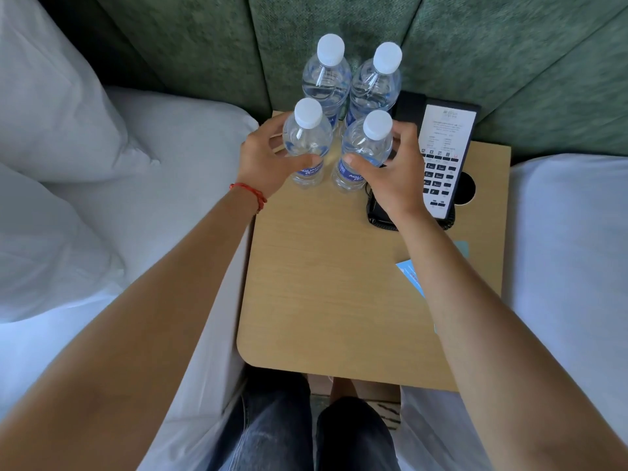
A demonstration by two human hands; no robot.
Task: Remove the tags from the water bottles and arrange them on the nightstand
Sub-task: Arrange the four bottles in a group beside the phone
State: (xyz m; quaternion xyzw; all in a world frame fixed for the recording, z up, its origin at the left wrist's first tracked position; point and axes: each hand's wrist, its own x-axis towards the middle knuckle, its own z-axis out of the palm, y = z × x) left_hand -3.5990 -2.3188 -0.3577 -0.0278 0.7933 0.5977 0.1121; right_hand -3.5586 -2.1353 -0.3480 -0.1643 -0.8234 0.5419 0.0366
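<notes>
Green padded headboard (pixel 492 45) behind surface (pixel 323 283). White beds either side: left bed (pixel 153 147) with pillows (pixel 51 96), right bed (pixel 571 249). Surface: light wood, rounded corners. Phone (pixel 445 158) at surface back right; blue card (pixel 409 271) nearer front. Four water bottles (pixel 326 76) upright in square at surface back, left of phone, no tags visible. Left hand (pixel 261 161) grips front-left bottle (pixel 307 144); right hand (pixel 394 175) grips front-right bottle (pixel 363 151).

A: Bottles (pixel 307 144)?
B: Clear, white caps, blue labels w/ white letters.
A: Nightstand (pixel 323 283)?
B: Light wood grain. Phone (pixel 441 158) black, white face. Card (pixel 411 277) at right edge light blue.
A: Headboard (pixel 492 62)?
B: Mottled green. Bedding (pixel 102 164) white.
A: Wrist?
B: Red string (pixel 251 193).
</notes>
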